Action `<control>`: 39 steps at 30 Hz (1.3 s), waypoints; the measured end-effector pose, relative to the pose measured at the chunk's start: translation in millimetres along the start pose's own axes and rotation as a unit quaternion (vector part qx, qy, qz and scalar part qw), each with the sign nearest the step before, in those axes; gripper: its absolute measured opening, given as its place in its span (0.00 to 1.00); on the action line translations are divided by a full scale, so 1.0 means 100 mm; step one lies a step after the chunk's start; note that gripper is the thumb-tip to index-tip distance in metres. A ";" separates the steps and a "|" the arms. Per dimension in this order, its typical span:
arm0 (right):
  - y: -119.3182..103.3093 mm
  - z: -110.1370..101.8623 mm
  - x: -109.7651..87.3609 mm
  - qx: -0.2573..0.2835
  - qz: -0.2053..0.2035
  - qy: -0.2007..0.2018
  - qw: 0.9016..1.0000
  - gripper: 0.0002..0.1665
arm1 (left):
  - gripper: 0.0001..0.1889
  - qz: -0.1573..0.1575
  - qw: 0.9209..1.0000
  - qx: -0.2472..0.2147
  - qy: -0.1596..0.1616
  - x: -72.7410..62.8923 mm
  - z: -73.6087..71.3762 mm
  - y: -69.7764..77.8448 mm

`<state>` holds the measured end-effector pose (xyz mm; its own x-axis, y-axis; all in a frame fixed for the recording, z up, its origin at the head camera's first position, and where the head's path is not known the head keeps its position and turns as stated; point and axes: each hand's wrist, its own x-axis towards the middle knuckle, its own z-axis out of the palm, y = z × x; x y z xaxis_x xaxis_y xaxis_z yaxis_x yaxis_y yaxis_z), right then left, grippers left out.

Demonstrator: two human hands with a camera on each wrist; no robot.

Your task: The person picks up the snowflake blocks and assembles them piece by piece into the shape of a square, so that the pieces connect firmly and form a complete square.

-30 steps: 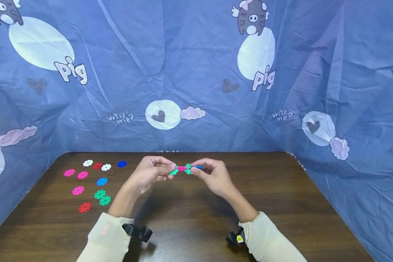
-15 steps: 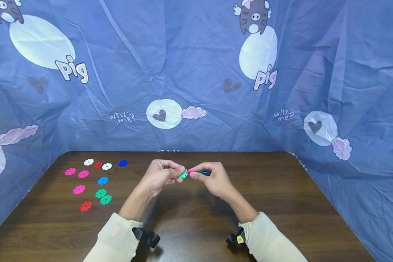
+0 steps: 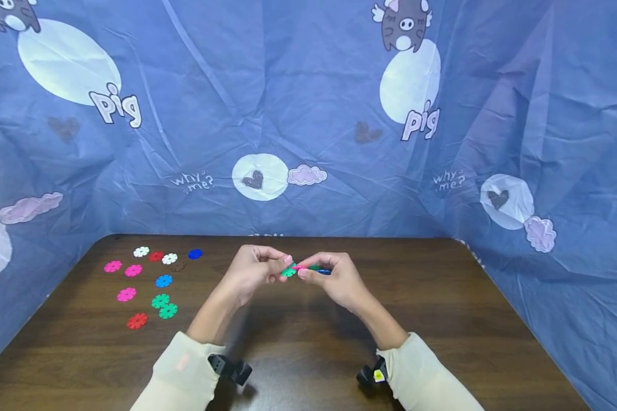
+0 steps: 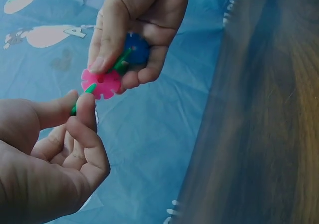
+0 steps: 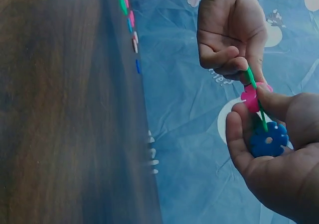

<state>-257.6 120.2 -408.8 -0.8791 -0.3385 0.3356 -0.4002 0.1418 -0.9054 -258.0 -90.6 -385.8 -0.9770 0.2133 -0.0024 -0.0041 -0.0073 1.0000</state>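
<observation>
Pink disc held up over table, pinched by right hand, chained to green disc, then blue disc; left hand pinches another green disc at pink one's edge; loose discs lie on table's left side

Compared with one second ago, the left hand is closer to the right hand, narrowing the gap between them. The right hand's fingertips now pinch the round, notched pink plastic disc instead of the round, notched green plastic disc beyond it. That green disc, face-on before in the head view, now shows there only as a thin sliver, half hidden by fingers.
</observation>
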 end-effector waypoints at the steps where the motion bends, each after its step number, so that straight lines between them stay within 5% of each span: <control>1: -0.01 -0.01 0.01 0.002 0.002 -0.009 1.000 0.09 | 0.10 0.000 1.000 0.006 0.005 0.01 -0.02 0.00; 11: 0.01 -0.09 0.04 0.067 0.071 -0.046 0.994 0.17 | 0.12 0.014 0.999 0.037 0.029 0.01 -0.11 -0.01; 19: 0.04 -0.11 0.03 0.031 0.124 -0.069 0.989 0.13 | 0.09 0.038 0.995 0.089 0.018 0.04 -0.11 -0.05; 30: 0.07 -0.06 0.01 0.072 0.162 -0.088 0.980 0.15 | 0.09 0.047 0.993 0.108 0.003 0.06 -0.05 -0.15; 39: 0.07 -0.01 -0.01 0.049 0.152 -0.059 0.985 0.10 | 0.09 0.047 0.992 0.120 0.009 0.08 -0.04 -0.17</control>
<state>-260.5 122.8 -415.3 -0.9162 -0.4003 0.0180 -0.0909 0.1638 -0.9823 -267.1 -92.9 -403.1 -0.9743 0.2053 0.0921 0.1353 0.2075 0.9688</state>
